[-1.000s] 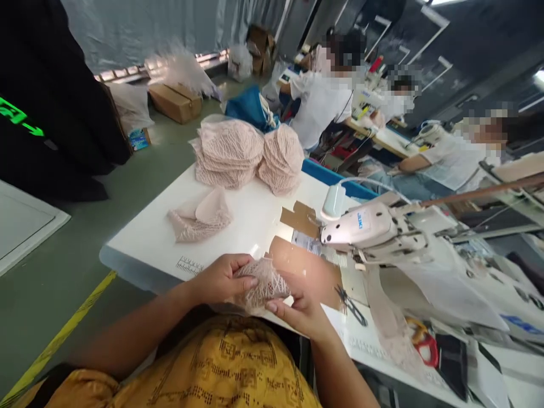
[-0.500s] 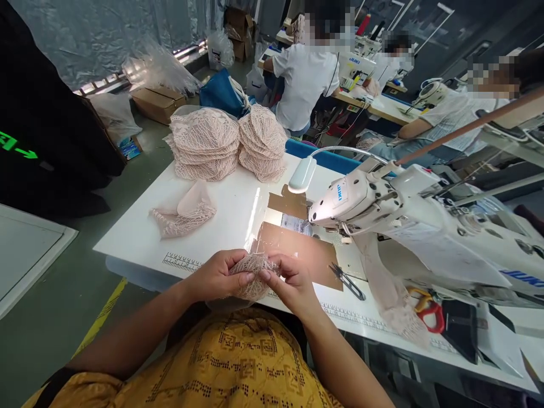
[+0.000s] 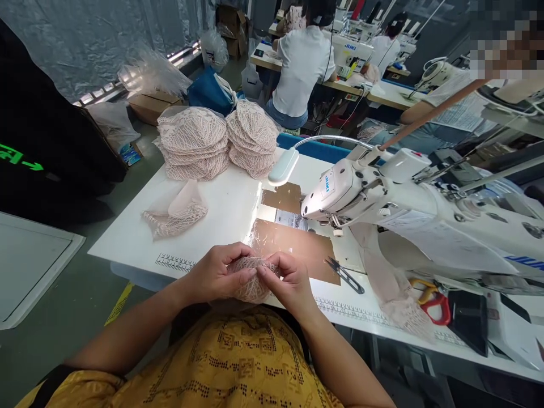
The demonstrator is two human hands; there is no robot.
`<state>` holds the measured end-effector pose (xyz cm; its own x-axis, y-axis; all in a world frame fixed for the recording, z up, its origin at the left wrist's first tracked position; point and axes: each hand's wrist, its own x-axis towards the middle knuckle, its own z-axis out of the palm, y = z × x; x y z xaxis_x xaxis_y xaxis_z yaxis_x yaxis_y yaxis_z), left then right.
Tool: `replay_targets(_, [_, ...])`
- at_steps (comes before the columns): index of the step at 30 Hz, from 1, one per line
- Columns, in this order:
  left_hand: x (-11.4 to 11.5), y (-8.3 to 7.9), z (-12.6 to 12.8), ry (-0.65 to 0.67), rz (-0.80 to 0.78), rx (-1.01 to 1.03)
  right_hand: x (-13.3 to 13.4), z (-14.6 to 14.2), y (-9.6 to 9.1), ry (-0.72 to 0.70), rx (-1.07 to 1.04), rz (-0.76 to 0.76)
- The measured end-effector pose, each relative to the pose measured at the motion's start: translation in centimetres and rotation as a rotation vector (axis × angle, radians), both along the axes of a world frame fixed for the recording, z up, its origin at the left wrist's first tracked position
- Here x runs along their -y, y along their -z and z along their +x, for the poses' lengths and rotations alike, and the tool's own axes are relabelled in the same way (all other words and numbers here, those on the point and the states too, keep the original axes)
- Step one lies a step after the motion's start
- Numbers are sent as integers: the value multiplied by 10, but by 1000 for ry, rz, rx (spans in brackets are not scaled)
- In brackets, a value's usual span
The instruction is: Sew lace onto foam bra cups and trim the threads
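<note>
A beige-pink lace piece, shaped like a bra cup, is held between both hands just over the table's front edge. My left hand pinches its left side, thumb lying on top. On the right side, my right hand grips the edge between thumb and fingers, its fingertips close to the left thumb. Part of the lace is covered by the fingers. Ahead of the hands stands a white sewing machine, its needle area above a brown-taped plate. Thread snips lie right of my right hand.
Two stacks of lace cups, a left stack and a right stack, stand at the back. A loose lace piece lies at left. Red-handled scissors and a dark phone are at right. A lamp overhangs the table. Co-workers sit beyond.
My view has shifted slightly. Both hands stay on the lace piece, with the fingertips of the two hands a little closer together along its upper edge.
</note>
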<state>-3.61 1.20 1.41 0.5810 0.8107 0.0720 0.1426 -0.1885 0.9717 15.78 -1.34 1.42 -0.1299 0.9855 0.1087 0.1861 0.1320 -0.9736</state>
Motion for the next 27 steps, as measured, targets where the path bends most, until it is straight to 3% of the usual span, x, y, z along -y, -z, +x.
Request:
replay_targets(4, [-2, -2, 6, -10, 38, -5, 0, 2, 2, -11, 18, -16])
replay_targets(11, [-3, 1, 14, -36, -137, 100, -2, 20, 11, -5, -47, -108])
replay_targets(15, [-3, 3, 18, -52, -177, 96, -5, 30, 4, -50, -63, -59])
replay_targets(20, [-2, 6, 27, -15, -138, 63, -9, 28, -6, -151, 105, -3])
replay_targets(27, [-8, 5, 29, 50, -339, 167, -9, 31, -5, -168, -9, -164])
